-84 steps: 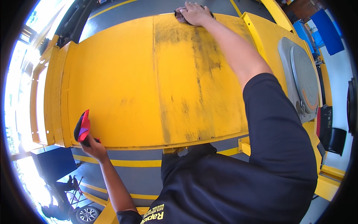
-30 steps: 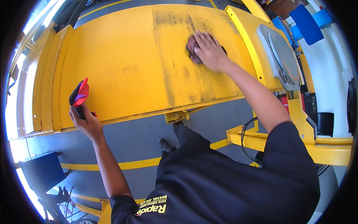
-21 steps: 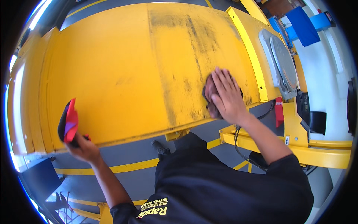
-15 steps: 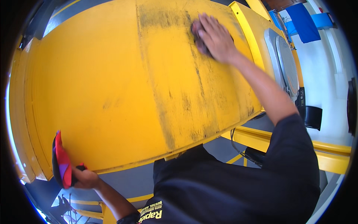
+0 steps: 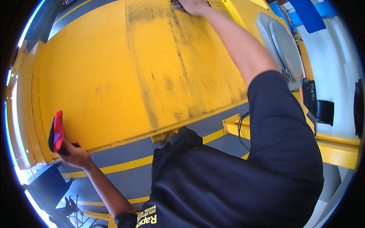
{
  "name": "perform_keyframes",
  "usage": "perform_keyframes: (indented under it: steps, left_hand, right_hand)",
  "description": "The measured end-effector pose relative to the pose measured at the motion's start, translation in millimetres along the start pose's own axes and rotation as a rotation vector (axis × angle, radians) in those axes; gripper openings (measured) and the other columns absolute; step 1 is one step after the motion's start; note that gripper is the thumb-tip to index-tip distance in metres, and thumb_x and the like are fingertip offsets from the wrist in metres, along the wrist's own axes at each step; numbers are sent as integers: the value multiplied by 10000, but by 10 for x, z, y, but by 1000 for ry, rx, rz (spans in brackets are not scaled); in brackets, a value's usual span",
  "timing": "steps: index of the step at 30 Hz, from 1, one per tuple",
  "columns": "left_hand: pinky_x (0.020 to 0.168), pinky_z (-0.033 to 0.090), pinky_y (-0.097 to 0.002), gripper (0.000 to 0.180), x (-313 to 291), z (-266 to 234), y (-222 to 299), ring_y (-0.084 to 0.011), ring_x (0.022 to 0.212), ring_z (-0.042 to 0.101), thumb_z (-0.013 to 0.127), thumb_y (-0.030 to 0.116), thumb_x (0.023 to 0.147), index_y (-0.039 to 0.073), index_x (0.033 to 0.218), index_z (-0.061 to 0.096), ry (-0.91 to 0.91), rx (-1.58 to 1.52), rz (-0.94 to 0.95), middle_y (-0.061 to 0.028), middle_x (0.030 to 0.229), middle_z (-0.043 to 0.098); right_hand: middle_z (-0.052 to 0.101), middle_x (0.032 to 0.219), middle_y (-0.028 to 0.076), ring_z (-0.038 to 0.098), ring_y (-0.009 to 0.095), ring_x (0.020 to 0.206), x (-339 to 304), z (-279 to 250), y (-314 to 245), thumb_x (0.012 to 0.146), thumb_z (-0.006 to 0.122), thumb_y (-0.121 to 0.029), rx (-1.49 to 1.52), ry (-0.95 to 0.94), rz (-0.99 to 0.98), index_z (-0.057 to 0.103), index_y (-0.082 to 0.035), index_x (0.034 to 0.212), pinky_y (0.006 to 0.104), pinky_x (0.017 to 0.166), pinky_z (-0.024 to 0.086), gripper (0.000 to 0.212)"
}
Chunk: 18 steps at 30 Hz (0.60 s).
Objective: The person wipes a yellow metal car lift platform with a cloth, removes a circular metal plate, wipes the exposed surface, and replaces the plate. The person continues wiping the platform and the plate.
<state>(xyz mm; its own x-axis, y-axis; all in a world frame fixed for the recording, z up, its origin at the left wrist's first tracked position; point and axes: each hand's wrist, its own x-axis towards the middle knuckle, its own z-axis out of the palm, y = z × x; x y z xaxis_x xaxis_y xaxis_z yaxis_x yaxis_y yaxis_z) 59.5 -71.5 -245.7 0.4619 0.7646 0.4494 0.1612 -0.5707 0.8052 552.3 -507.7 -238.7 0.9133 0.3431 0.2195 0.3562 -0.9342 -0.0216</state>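
From where I'm standing, the left hand (image 5: 76,156) is nearest, at the panel's near left corner, pinching a cloth (image 5: 58,133), red and black with a purple patch, that pokes up past the thumb. I'd take it for light and limp, best gripped bunched in the middle, with the loose corner likely to flop. Close to the person's right side, a looped cable (image 5: 239,131) hangs by a yellow beam (image 5: 338,155), and a sleeve or elbow could snag there. The panel (image 5: 87,76) spreads away in front of the person, broad, yellow and rigid by the look of it, probably too heavy to shift by hand; its right half carries dark scuffs and may be slick where the paint is smooth. At its far edge the right hand (image 5: 194,7) is over a dark rag (image 5: 178,5), which should be soft and easily squashed, best held under a flat palm. The top of the view cuts that hand off, so I can't tell how tightly its fingers close. Just right of it, a raised rib (image 5: 235,14) would stop any sideways sweep, and beyond the rib lies a grey disc (image 5: 284,49). Farther off there's a black bin (image 5: 325,113) and, higher up, a blue sheet (image 5: 308,17).
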Motion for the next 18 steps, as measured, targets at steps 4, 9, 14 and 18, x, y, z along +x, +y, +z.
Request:
perform_keyframes:
  steps: [4,9,14,18]
  left_hand:
    - [811,532,-311,359,28,43,-127,-219,947,683,629,269,1089,-9,1313,665,16,-34,98,-110,1198,745]
    - [888,505,-431,383,74,51,-56,-343,985,659,637,306,1082,-18,1283,673,-28,-4,136,-188,1138,700]
    - [889,494,-455,398,51,21,-14,-378,997,641,645,298,1075,-29,1302,651,-42,60,182,-196,1128,667]
    - [877,493,-442,385,57,37,19,-369,1001,639,639,271,1080,-35,1313,639,-59,-4,146,-199,1147,656]
  right_hand:
    - [245,1754,152,224,388,1611,-1364,-462,-160,1091,266,-612,5,-81,-12,276,-119,1677,521,1316,152,765]
    - [345,1693,207,274,439,1575,-3179,-964,-186,1076,418,-579,22,20,-84,381,-103,1635,543,1302,182,736]
    - [362,1697,171,276,401,1587,-4292,-1319,-356,1094,436,-507,9,-17,55,387,-123,1642,523,1303,190,671]
    - [347,1712,147,268,389,1595,-4166,-1313,-186,1109,418,-478,64,-73,118,389,-145,1645,522,1302,194,632]
